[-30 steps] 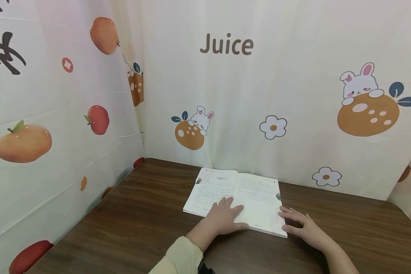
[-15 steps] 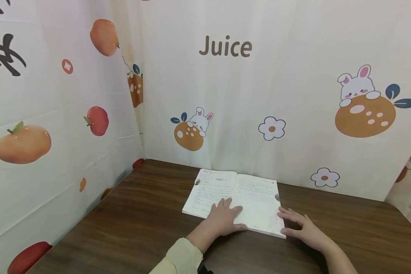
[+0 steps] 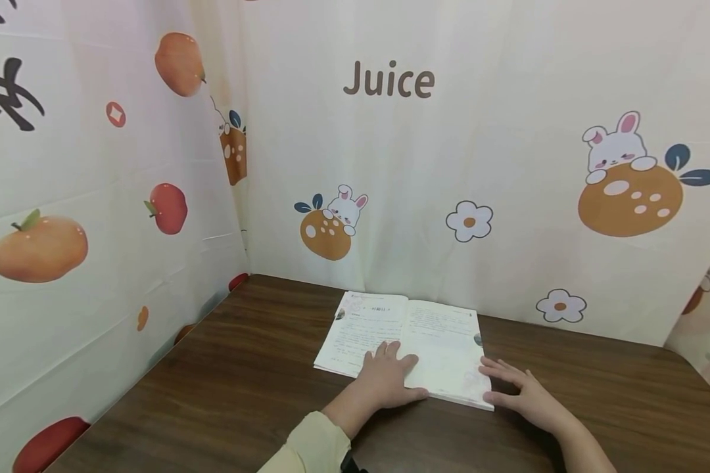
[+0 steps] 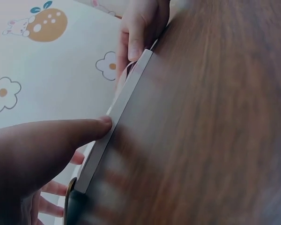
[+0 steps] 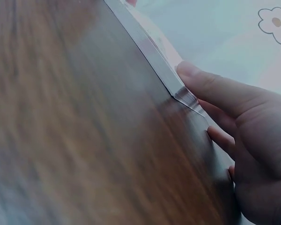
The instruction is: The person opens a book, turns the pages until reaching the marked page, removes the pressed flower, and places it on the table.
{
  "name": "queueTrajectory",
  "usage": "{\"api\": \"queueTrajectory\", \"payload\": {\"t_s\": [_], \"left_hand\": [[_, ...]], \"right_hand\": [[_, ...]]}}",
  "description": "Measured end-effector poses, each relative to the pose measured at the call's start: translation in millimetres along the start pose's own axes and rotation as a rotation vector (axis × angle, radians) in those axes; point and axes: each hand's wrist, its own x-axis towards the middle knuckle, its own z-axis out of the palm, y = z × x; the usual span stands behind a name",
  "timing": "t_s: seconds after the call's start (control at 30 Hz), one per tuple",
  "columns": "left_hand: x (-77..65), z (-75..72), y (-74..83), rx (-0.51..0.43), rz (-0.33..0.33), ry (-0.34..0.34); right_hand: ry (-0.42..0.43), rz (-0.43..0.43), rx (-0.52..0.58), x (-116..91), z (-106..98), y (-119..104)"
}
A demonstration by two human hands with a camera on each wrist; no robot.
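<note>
An open book (image 3: 444, 348) lies on the wooden table, printed text on both pages. My left hand (image 3: 384, 380) rests with spread fingers over the lower middle of the book, by its spine. Its thumb (image 4: 91, 129) touches the book's near edge in the left wrist view. My right hand (image 3: 523, 391) is at the book's right edge, fingers slightly bent and apart. In the right wrist view the right thumb (image 5: 192, 75) lies at the lower right corner of the page, with the other fingers along the side edge near the table.
The dark wood table (image 3: 242, 368) extends to both sides of the book. Just behind the book hangs a pale curtain (image 3: 414, 164) printed with rabbits, fruit and the word Juice. Another printed curtain (image 3: 94, 164) runs along the table's left edge.
The head view has shifted very slightly. Both hands and the book keep their positions, with the same pages showing.
</note>
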Motion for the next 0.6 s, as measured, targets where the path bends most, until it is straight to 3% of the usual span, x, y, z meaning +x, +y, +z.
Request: {"api": "queueTrajectory", "payload": {"t_s": [0.4, 0.6], "left_hand": [[3.5, 6.6, 1.1, 0.039, -0.017, 0.050], [3.1, 6.9, 1.9, 0.053, -0.032, 0.078]], "right_hand": [[0.044, -0.001, 0.003, 0.6, 2.6, -2.9], [0.035, 0.080, 0.025, 2.2, 0.0, -7.4]]}}
